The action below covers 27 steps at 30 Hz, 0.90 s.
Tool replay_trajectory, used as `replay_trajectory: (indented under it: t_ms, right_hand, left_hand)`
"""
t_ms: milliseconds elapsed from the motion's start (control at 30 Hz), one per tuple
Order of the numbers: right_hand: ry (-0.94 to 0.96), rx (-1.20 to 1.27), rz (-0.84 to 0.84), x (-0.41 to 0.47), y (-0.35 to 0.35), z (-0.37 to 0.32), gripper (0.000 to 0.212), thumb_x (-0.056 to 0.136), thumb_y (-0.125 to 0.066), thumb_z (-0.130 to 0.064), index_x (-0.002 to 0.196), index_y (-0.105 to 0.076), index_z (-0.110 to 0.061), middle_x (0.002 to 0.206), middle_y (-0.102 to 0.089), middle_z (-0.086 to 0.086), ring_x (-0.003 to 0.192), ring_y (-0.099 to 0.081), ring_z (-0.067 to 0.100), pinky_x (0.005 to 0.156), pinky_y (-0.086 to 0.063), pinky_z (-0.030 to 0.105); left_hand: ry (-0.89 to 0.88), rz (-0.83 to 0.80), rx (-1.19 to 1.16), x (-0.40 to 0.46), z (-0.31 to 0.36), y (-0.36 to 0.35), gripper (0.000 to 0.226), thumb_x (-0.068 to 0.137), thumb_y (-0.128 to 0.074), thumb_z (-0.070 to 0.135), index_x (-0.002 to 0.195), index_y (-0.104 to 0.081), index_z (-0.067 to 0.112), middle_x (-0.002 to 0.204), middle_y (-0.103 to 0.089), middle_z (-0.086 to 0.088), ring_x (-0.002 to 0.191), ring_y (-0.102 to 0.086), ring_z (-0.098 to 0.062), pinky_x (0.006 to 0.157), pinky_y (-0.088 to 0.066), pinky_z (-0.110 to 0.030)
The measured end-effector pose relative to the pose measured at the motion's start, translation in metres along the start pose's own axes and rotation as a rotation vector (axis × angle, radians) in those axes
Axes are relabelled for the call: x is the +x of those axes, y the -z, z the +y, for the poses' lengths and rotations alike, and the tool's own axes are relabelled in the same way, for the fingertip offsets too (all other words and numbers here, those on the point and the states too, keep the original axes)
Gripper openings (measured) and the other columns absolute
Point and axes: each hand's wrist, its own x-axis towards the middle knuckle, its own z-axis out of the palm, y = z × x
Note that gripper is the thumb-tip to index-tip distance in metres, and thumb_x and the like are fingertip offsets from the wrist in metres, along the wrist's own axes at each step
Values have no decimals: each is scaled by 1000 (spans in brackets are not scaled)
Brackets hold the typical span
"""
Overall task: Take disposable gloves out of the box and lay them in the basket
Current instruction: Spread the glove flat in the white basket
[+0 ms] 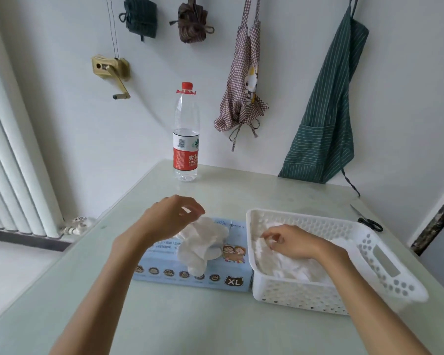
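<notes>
Left hand [168, 216] above blue glove box [164, 274], grip narrow, fingertips pinching top of thin translucent glove [203, 243] half drawn from box slot. Right hand [290, 242] in white perforated basket [379, 267], fingers pinching glove pile [292, 267] there. Box just beside basket on tabletop [190, 326]. Gloves likely featherlight, limp, slippery, clingy; best pinched at cuff edge, lifted slowly so only one follows.
</notes>
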Motion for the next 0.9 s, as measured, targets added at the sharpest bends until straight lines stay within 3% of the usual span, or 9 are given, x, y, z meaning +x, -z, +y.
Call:
replay_trajectory:
  t_ms: [133,233,300,400,500,600,767,833,900]
  right_hand:
    - [-50,-45,229,-8,6,-13,27,96,-48,-23,114,-63,-36,118,-60,-9,101,-58,12,87,-47,30]
    - [50,88,487,-14,3,-46,19,93,-52,-29,103,-66,-36,100,-62,-16,87,-58,6,76,-47,27]
    - [98,147,441,-10,-5,-73,20,93,-53,-39,107,-66,-34,103,-64,-14,91,-58,5,78,-46,26]
    - [97,38,362,5,-23,-97,31,94,-50,-44,117,-64,-28,115,-59,-5,113,-48,15,86,-37,29]
    - [107,56,410,14,-35,-104,19,88,-62,-42,100,-70,-30,100,-65,-7,103,-53,15,84,-38,30]
    - [137,399,411,16,-29,-101,12,80,-73,-38,83,-71,-26,88,-67,-9,87,-61,8,72,-44,24]
    - [306,725,173,-5,-14,-91,14,83,-71,-24,89,-67,-12,93,-73,-2,92,-69,9,83,-50,18]
    - [292,718,254,-8,-14,-89,14,84,-70,-26,89,-66,-14,88,-75,-3,88,-70,10,82,-51,19]
    - [247,708,466,-6,-14,-88,8,86,-69,-25,87,-65,-19,81,-75,-6,79,-69,6,72,-50,12]
  left_hand:
    - [60,42,-66,0,-21,-6,19,96,-50,36,98,-67,27,98,-66,14,85,-61,-7,81,-50,-27]
    - [142,68,14,5,-28,-12,43,96,-35,51,73,-61,25,76,-64,12,71,-61,-10,68,-46,-25]
    - [114,47,-38,6,-32,-10,46,94,-31,56,74,-61,28,80,-65,11,77,-62,-9,72,-47,-25]
    - [3,-104,-129,2,-38,-3,29,87,-50,55,96,-65,32,99,-66,15,93,-60,-5,86,-48,-26]
    - [-11,-192,-110,-1,-43,-6,23,81,-69,44,101,-64,36,101,-62,18,96,-57,-3,85,-45,-20]
    - [27,-136,-73,3,-48,-11,19,80,-72,39,97,-66,32,91,-62,18,85,-56,-2,80,-46,-22]
    - [71,-25,-29,6,-51,-11,13,81,-69,39,93,-69,35,90,-68,17,86,-62,-5,79,-51,-29]
    - [84,15,-13,6,-50,-10,10,82,-70,34,92,-69,37,87,-66,18,86,-62,-5,76,-50,-27]
    - [87,57,-12,5,-49,-9,15,82,-69,26,88,-66,39,86,-64,21,87,-61,-4,73,-49,-26]
